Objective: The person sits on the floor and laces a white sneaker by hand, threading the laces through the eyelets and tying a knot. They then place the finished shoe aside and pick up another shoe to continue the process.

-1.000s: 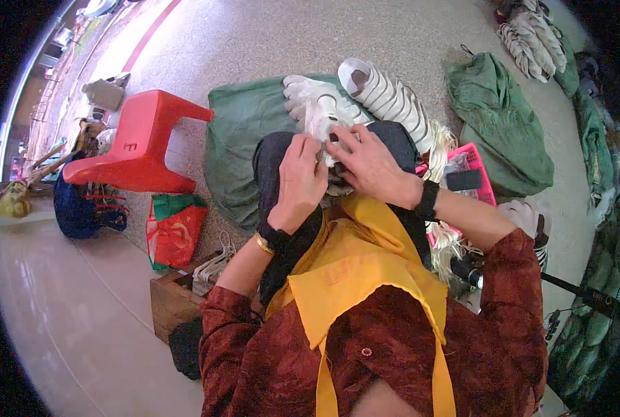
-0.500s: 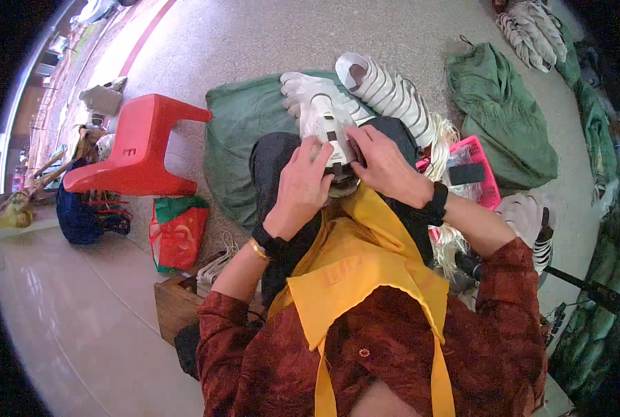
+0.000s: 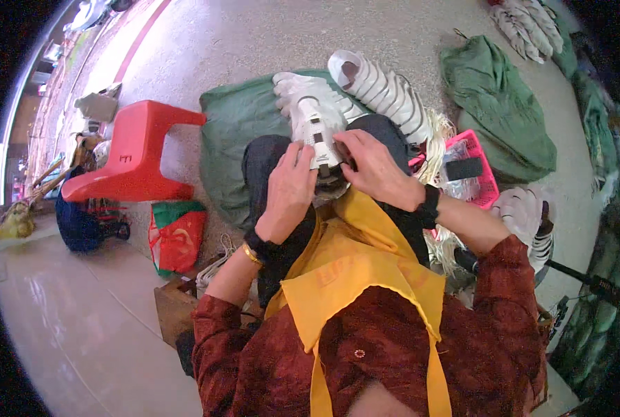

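Observation:
A white shoe upper (image 3: 318,142) with black patches along its middle lies over my lap, its toe pointing away from me. My left hand (image 3: 290,186) grips its left edge with the fingers on top. On the other side my right hand (image 3: 378,167) pinches the right edge, thumb near the dark collar opening. Beyond it, a stack of white shoe uppers (image 3: 292,89) rests on a green cloth (image 3: 233,125). A second nested row of white uppers (image 3: 386,94) curves off to the right. Part of the held upper is hidden under my fingers.
Right of my knees are bundled pale laces (image 3: 436,149) and a pink basket (image 3: 489,187) holding a black rectangular object (image 3: 464,169). A green sack (image 3: 501,115) lies farther right. At left stand a red plastic chair (image 3: 133,149), a red-green bag (image 3: 178,240) and a wooden box (image 3: 174,309).
The left fingers have slid off the upper's top to its left side, showing more of its middle. The right hand has shifted slightly. The whole view has moved a little.

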### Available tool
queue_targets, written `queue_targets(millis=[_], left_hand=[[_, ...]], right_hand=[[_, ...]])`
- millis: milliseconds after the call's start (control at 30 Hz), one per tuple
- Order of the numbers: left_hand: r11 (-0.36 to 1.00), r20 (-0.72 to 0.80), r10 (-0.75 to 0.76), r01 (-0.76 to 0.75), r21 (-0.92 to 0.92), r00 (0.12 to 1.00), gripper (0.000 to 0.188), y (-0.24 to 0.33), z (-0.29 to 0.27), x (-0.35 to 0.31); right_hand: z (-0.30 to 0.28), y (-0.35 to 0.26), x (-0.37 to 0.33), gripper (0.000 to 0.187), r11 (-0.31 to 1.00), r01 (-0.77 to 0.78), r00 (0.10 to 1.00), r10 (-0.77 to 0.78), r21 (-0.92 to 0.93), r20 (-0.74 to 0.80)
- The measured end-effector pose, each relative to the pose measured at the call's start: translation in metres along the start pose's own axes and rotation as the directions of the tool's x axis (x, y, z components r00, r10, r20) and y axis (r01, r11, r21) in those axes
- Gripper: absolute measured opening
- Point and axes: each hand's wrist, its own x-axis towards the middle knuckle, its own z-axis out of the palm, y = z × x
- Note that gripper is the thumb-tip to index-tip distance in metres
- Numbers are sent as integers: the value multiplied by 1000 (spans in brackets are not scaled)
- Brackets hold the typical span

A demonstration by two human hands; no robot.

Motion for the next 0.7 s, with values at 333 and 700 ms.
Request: queue_targets(millis=[333,700], left_hand=[[1000,31,-11,10,20,999,32,9,0,5],[999,50,-37,37,-4,998,32,9,-2,2]], right_hand=[[18,3,-3,53,999,-25,996,22,-24,-89],[-8,3,-15,35,962,-71,988,104,266,-113]])
